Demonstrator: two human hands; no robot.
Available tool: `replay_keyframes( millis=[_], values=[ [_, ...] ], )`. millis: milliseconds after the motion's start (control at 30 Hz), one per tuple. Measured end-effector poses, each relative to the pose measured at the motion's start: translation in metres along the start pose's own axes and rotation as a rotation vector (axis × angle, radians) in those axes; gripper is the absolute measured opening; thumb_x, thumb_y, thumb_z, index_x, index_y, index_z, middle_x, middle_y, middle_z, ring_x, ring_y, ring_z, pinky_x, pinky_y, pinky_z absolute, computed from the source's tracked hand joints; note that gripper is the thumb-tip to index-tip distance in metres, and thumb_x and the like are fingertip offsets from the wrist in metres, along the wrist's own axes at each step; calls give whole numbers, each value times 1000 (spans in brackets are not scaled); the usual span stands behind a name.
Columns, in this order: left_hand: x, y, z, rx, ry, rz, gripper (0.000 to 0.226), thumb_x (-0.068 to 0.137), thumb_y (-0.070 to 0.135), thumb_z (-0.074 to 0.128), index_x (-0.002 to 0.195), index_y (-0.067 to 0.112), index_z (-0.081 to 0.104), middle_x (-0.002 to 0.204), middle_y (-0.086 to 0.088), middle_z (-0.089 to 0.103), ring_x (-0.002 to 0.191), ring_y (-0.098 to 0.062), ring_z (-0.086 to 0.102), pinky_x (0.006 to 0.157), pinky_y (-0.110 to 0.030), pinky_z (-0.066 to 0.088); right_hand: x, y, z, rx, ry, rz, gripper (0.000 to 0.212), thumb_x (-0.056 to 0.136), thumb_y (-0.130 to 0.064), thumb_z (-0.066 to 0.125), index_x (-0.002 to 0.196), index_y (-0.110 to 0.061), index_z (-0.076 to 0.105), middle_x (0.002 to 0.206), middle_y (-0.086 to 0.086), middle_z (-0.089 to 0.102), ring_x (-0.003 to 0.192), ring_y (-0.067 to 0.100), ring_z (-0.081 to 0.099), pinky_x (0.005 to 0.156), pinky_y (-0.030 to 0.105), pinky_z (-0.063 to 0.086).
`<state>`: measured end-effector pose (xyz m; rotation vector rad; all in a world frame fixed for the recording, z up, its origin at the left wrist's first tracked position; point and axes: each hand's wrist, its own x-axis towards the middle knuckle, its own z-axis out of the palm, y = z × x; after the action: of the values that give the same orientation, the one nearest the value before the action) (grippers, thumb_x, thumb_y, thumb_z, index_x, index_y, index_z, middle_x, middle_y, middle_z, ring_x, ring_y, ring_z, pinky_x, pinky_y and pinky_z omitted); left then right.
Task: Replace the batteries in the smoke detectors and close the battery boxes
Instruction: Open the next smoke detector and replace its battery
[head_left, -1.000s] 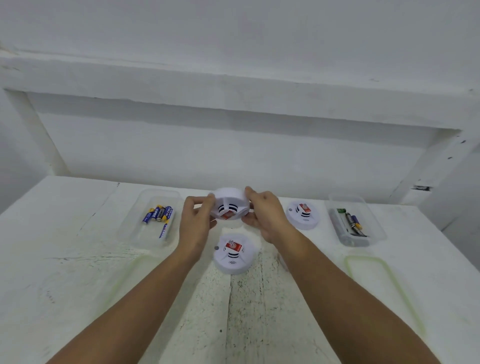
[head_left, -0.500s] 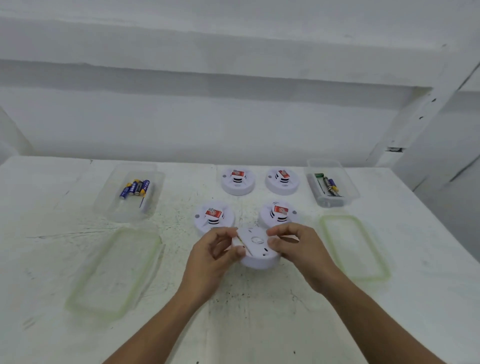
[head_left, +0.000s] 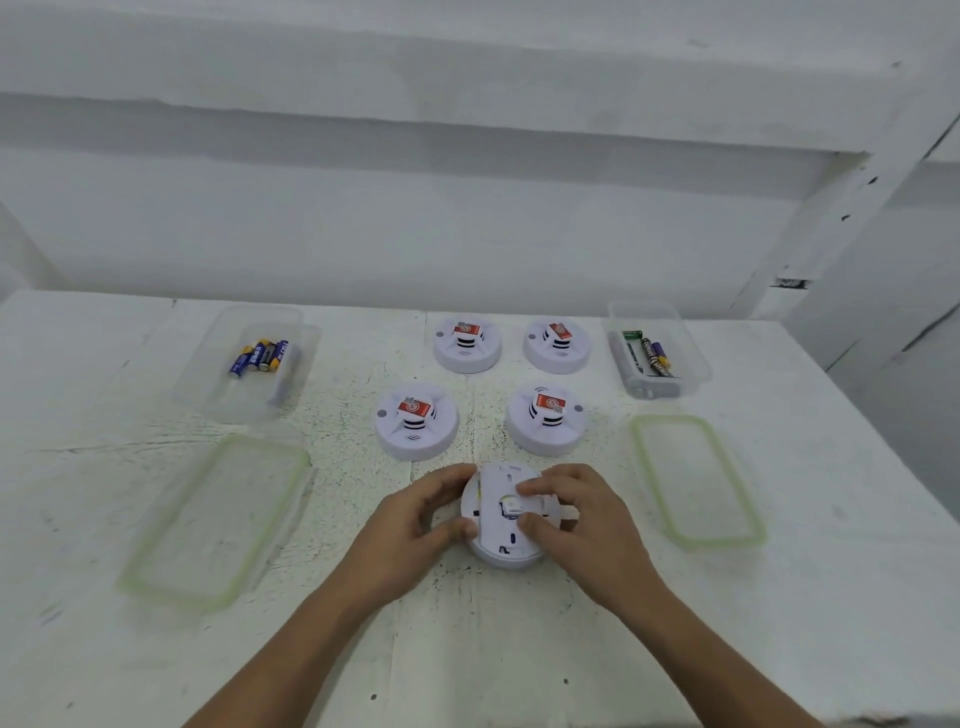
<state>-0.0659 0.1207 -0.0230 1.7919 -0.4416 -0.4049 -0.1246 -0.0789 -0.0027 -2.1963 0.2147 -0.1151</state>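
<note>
A white round smoke detector (head_left: 496, 540) lies back side up on the white table (head_left: 467, 639), near the front middle. My left hand (head_left: 415, 525) grips its left rim between thumb and fingers. My right hand (head_left: 576, 519) pinches the white battery cover on its back, at the right half. Several more smoke detectors stand face up behind it, among them a detector with a red sticker (head_left: 415, 421) and another detector (head_left: 546, 418).
A clear box of blue batteries (head_left: 260, 358) stands at the back left, and its green-rimmed lid (head_left: 213, 519) lies in front of it. A clear box of mixed batteries (head_left: 652, 353) stands at the back right with a second lid (head_left: 696, 480) nearby. A white wall rises behind.
The detector was lifted from the group, turned back side up and set down at the front. My right hand now pinches the battery cover. The camera has tilted down.
</note>
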Motion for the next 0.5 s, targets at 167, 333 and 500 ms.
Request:
replay_keyframes(
  millis=[167, 333, 500],
  values=[
    [-8, -4, 7, 105, 246, 73, 22, 84, 12, 71, 101, 27, 69, 99, 18, 69, 97, -2, 65, 83, -19, 51, -1, 9, -6, -219, -77, -174, 22, 87, -36, 60, 107, -30, 67, 115, -14, 47, 98, 3, 50, 81, 18, 42],
    [-12, -2, 8, 122, 73, 58, 53, 73, 52, 74, 122, 38, 59, 116, 27, 62, 117, 6, 54, 107, -23, 37, 8, 12, -23, -409, -195, -434, 33, 84, -47, 50, 103, -26, 66, 137, -9, 49, 127, 7, 39, 100, 23, 34],
    [-10, 11, 17, 376, -144, 53, 111, 48, 69, 76, 139, 42, 17, 134, 41, 27, 120, 38, 1, 117, -40, -18, 12, 11, -25, -489, -315, -544, 30, 86, -43, 48, 102, -24, 64, 137, -4, 54, 133, 12, 41, 110, 23, 27]
  ],
)
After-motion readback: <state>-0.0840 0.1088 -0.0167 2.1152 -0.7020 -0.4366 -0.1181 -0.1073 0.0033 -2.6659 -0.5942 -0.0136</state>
